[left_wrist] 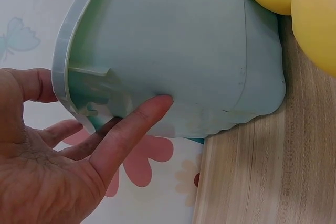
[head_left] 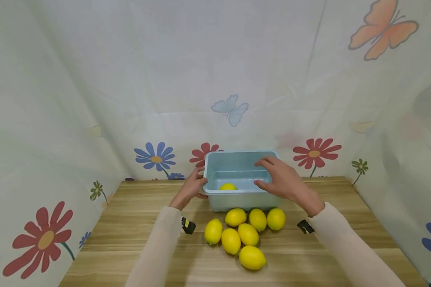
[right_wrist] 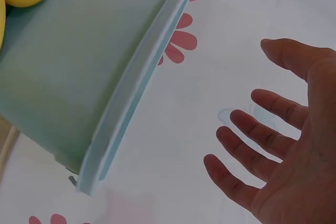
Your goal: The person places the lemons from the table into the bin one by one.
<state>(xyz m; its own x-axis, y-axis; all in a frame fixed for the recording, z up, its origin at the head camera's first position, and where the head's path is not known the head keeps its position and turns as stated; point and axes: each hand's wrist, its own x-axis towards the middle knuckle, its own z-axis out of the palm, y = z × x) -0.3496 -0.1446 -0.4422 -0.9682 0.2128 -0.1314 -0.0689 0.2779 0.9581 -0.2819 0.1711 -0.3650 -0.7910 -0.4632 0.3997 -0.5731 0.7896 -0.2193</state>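
Note:
A light blue plastic bin (head_left: 244,202) stands on the table, with a lemon (head_left: 228,186) inside near its front left. My left hand (head_left: 191,186) grips the bin's left end at the rim; in the left wrist view, one finger of the left hand (left_wrist: 58,161) lies along the outer wall. Over the bin's right side is my right hand (head_left: 285,179), thumb and fingers spread apart and holding nothing. The right wrist view shows the right hand (right_wrist: 283,140) apart from the bin's rim (right_wrist: 139,72). Several lemons, including a nearest one (head_left: 252,258), lie before the bin.
The wooden table (head_left: 301,255) carries the bin and lemons. Behind it and at both sides hangs a pale curtain (head_left: 172,79) printed with flowers and butterflies, close to the bin's back. A black strap device (head_left: 188,226) sits by the left wrist, another (head_left: 305,227) by the right.

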